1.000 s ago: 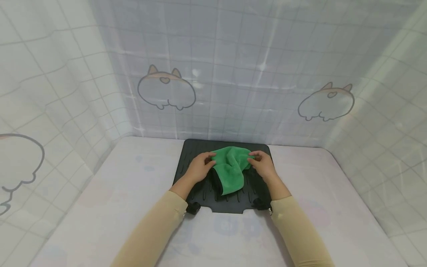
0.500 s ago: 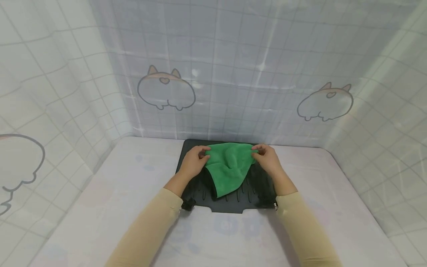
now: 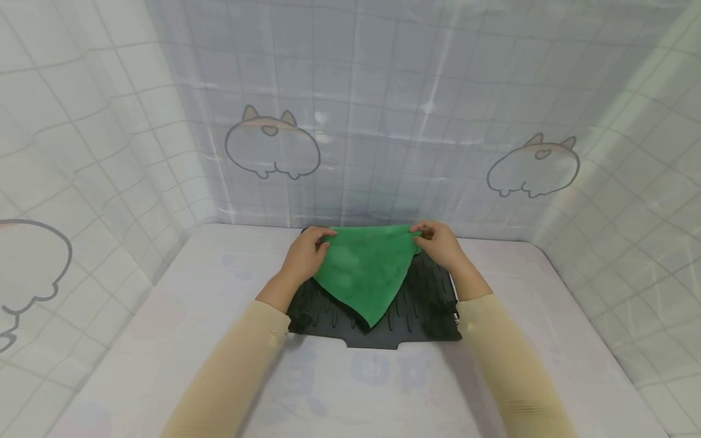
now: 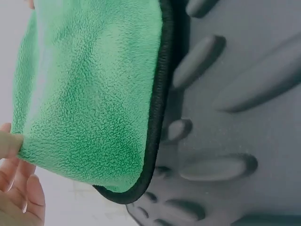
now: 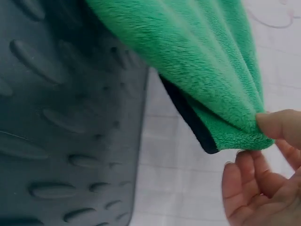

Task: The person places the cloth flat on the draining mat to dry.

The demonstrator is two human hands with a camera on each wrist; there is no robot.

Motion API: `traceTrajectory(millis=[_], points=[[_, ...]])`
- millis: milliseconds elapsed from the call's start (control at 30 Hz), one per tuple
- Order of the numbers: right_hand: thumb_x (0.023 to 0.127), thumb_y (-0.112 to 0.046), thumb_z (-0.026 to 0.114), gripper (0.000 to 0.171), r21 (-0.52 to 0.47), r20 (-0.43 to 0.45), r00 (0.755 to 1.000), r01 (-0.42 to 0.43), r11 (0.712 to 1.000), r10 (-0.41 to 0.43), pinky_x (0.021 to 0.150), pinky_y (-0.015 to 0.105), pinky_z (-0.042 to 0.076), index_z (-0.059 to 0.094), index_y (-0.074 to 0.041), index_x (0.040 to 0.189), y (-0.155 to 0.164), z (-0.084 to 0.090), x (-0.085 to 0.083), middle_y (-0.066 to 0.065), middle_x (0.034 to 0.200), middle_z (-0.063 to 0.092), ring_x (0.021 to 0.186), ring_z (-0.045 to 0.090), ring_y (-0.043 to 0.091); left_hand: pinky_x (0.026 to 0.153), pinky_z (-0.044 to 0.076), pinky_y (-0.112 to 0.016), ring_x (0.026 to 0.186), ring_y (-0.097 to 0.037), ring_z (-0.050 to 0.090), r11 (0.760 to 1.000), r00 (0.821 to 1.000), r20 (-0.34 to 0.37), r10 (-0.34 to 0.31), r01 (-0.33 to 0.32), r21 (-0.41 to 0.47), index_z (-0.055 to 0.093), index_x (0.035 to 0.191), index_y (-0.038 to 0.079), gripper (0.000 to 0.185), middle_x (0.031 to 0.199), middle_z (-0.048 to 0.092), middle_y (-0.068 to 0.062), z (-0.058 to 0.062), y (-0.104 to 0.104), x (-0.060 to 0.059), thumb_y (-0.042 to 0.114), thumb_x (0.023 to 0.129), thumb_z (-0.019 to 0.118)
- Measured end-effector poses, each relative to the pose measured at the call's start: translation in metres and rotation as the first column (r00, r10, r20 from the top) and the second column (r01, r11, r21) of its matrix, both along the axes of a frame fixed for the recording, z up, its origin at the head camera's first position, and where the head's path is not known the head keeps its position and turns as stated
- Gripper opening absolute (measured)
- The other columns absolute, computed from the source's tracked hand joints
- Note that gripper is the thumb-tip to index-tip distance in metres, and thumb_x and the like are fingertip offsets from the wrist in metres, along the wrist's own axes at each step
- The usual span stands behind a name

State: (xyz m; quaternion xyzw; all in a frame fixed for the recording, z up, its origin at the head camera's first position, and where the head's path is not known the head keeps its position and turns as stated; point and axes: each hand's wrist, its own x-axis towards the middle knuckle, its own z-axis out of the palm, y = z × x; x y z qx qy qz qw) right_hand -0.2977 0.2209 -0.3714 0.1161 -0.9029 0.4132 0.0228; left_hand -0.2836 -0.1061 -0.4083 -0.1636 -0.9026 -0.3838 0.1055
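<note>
Both arms reach forward in beige sleeves, forearms angled inward. The left hand is raised, thumb and fingers pinched together at its tips. The right hand mirrors it, thumb pressed against the forefinger, the remaining fingers loosely curled below.

The green cloth is fuzzy, matt fleece with a black stitched hem. The black mat under it looks like matt, faintly grainy rubber or plastic, moulded with smooth raised ribs.
</note>
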Motion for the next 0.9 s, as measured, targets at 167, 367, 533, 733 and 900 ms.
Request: traceTrajectory(millis=[167,367,533,733,900], points=[[0.102,-0.013,0.06,0.034,0.062,0.014,0.999,-0.035,0.997,0.034,0.099,0.051,0.047,0.061,-0.009,0.136,-0.011,-0.017,-0.016,0.017,0.139,0.056,0.124,0.054,0.037,0.095,0.05,-0.043,0.116,-0.031,0.059,0.996,0.997,0.044,0.062,-0.059,-0.068,0.061,0.136,0.012,0.033,0.131,0.057,-0.014,-0.005,-0.003,-0.002,0.01,0.104,0.055],[0.102,-0.016,0.06,0.044,0.078,0.039,0.999,-0.032,0.996,0.029,0.106,0.053,0.042,0.053,-0.008,0.145,-0.011,-0.037,-0.016,0.018,0.147,0.048,0.133,0.047,0.039,0.093,0.049,-0.048,0.114,-0.035,0.057,0.989,0.988,0.14,0.065,-0.045,-0.139,0.05,0.145,0.007,0.041,0.133,0.054,-0.021,-0.024,-0.014,-0.007,0.014,0.104,0.054],[0.103,-0.018,0.058,0.041,0.094,0.068,0.998,-0.023,0.995,0.017,0.103,0.055,0.043,0.054,-0.006,0.142,-0.006,-0.044,-0.004,0.021,0.139,0.054,0.128,0.051,0.04,0.105,0.041,-0.056,0.131,-0.042,0.048,0.989,0.976,0.212,0.042,-0.011,-0.146,0.038,0.153,0.006,0.053,0.145,0.047,-0.027,-0.03,-0.025,-0.007,0.021,0.105,0.054],[0.102,-0.023,0.06,0.048,0.118,0.227,0.968,-0.132,0.984,0.103,0.093,0.051,0.051,0.049,-0.006,0.146,-0.011,-0.054,0.016,0.021,0.129,0.059,0.116,0.059,0.036,0.111,0.03,-0.064,0.138,-0.048,0.038,0.97,0.931,0.358,-0.068,0.146,-0.195,0.022,0.161,0.015,0.068,0.154,0.038,-0.026,-0.03,-0.029,-0.005,0.031,0.104,0.055],[0.1,-0.022,0.065,0.043,0.083,0.266,0.949,-0.197,0.977,0.168,0.086,0.045,0.053,0.057,-0.008,0.139,-0.022,-0.059,0.022,0.015,0.119,0.063,0.104,0.062,0.028,0.108,0.025,-0.072,0.14,-0.05,0.034,0.945,0.925,0.37,-0.092,0.198,-0.26,0.018,0.162,0.02,0.072,0.156,0.035,-0.025,-0.028,-0.03,-0.003,0.036,0.103,0.057]])
